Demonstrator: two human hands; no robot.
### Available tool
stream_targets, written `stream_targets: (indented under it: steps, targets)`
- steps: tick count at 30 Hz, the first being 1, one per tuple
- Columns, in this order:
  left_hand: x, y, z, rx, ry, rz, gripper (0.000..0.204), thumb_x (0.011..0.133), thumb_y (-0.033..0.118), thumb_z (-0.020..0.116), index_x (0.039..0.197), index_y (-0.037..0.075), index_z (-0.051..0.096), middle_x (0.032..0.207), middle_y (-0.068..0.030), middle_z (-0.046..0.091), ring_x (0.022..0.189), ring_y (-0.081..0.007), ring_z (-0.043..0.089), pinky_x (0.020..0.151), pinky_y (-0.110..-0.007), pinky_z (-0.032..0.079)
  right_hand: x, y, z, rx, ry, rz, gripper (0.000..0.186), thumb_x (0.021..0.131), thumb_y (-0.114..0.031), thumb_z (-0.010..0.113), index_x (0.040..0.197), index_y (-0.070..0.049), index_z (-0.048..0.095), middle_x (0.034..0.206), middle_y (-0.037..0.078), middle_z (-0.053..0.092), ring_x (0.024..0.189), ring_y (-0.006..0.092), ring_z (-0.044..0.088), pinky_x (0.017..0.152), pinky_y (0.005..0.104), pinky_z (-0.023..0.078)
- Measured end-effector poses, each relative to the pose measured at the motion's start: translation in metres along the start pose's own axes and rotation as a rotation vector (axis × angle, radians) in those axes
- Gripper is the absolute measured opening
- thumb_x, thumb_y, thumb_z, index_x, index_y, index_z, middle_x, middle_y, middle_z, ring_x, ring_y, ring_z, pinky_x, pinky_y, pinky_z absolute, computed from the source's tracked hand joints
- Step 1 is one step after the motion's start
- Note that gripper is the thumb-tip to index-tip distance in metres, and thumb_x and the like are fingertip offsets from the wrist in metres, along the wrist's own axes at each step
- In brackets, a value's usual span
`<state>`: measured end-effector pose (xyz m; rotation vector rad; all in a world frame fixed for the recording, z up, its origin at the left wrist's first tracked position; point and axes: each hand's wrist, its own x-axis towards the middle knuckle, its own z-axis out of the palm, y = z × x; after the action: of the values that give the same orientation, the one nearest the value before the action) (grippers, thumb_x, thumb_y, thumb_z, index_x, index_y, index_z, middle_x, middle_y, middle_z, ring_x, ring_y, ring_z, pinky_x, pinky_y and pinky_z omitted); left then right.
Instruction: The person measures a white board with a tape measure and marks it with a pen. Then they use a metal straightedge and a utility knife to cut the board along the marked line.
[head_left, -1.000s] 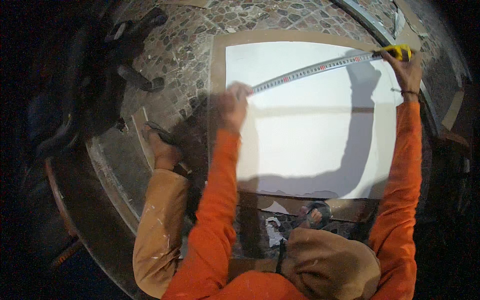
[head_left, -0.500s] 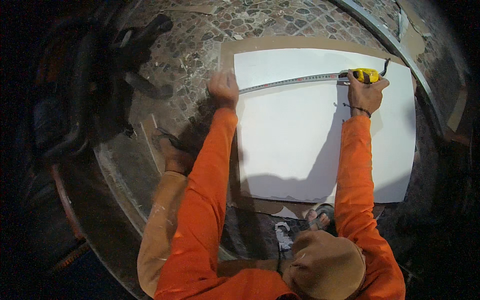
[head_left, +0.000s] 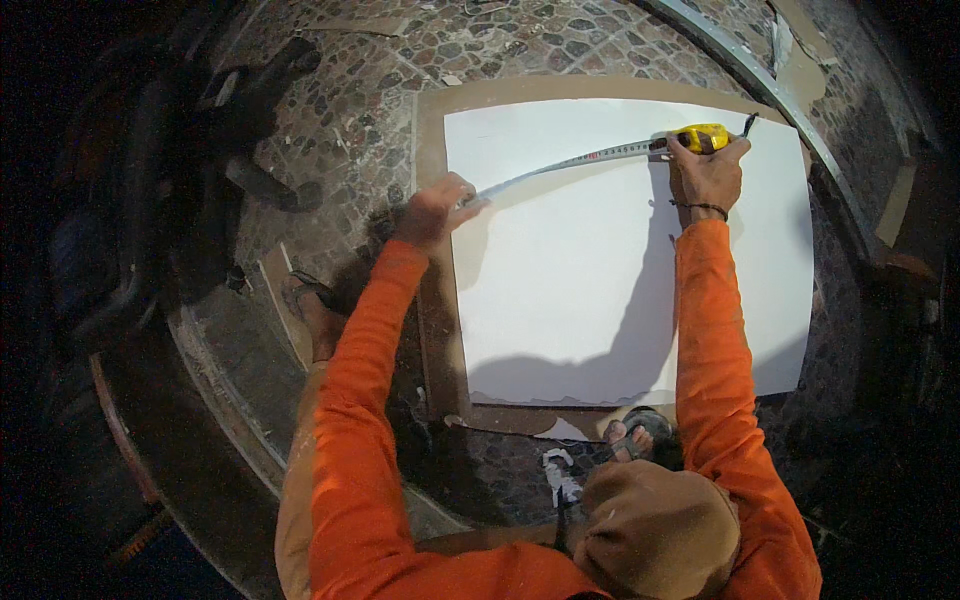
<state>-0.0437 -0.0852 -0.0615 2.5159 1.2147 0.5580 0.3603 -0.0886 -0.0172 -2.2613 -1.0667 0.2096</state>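
A yellow tape measure (head_left: 704,138) with a dark wrist cord sits in my right hand (head_left: 712,175), whose fingers are closed round the case above the far right part of a white board (head_left: 570,270). Its metal blade (head_left: 560,164) stretches leftward over the board and bends toward me at the free end. There my left hand (head_left: 432,212) pinches the blade between thumb and fingers, at the board's left edge. The very tip of the blade is hidden by the fingers. Beneath the white board lies a brown sheet (head_left: 432,130), showing along its far and left sides.
Beyond the board a metal rail (head_left: 745,70) curves across the stone-patterned floor (head_left: 480,45). My sandalled foot (head_left: 632,436) is at the board's near edge, beside a torn white scrap (head_left: 560,475). Dark bulky shapes stand at the left.
My left hand has come nearer to me along the board's left edge, bringing the blade's end with it, so the blade now slants and bends more. My right hand still grips the case.
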Motion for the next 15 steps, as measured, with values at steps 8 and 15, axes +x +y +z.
stream_targets:
  steps: [8,15]
  targets:
    - [0.012,-0.015,-0.008,-0.087,0.241,-0.125,0.012,0.090,0.011,0.064,0.097,0.004,0.071,0.092,-0.0123,0.070,0.087,-0.0280,0.069,0.074,-0.037,0.056,0.004,0.000,0.000,0.025,-0.073,0.030,0.087,0.066,-0.050,0.085,0.127,-0.005,0.043,0.099,0.021,0.072,0.092,0.0380,0.072,0.081,0.0450,0.056]
    - [0.027,-0.059,-0.021,-0.411,0.344,-0.839,0.013,0.091,0.013,0.063,0.097,0.004,0.071,0.089,-0.0108,0.075,0.081,-0.0181,0.071,0.074,-0.034,0.055,0.003,-0.006,0.000,-0.084,-0.124,0.042,0.086,0.067,-0.054,0.083,0.128,-0.007,0.047,0.099,0.020,0.073,0.094,0.0376,0.071,0.082,0.0452,0.056]
